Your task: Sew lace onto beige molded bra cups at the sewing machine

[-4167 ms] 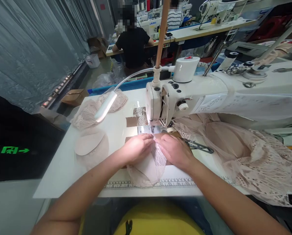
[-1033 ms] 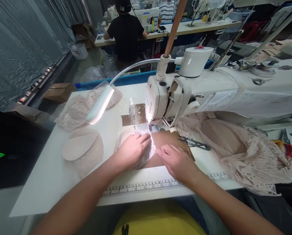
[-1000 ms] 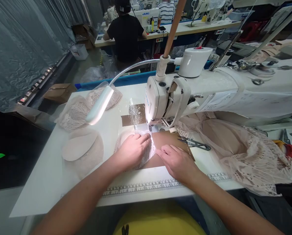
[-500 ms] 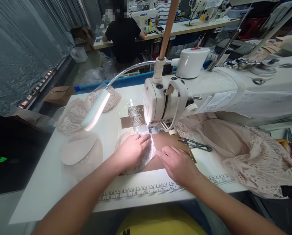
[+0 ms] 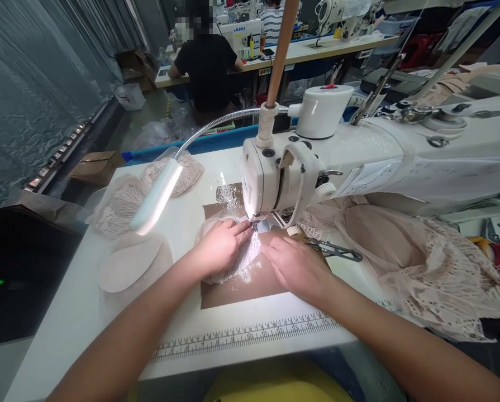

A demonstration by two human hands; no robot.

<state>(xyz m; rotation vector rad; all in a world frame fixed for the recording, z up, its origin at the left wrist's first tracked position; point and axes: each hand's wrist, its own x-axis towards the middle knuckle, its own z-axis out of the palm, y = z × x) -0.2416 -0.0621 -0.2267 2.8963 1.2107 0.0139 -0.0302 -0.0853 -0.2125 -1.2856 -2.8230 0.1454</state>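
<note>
A small beige lace piece point(image 5: 244, 261) lies under the needle of a white sewing machine point(image 5: 358, 162). My left hand point(image 5: 220, 245) rests flat on the lace, fingers stretched toward the presser foot. Just right of the lace, my right hand point(image 5: 294, 263) lies flat on the brown mat point(image 5: 241, 290), fingertips at the fabric's edge. Both hands press down and grip nothing.
Black thread snips point(image 5: 336, 251) lie right of my right hand. A heap of beige lace fabric point(image 5: 425, 268) fills the right side. Beige padded cups point(image 5: 130, 265) and lace pieces point(image 5: 124, 201) sit at left under a gooseneck lamp point(image 5: 155, 195). A person in black sits at a far table.
The lace piece has travelled away from me under the needle and both hands followed it forward. More of the brown mat shows in front of my hands.
</note>
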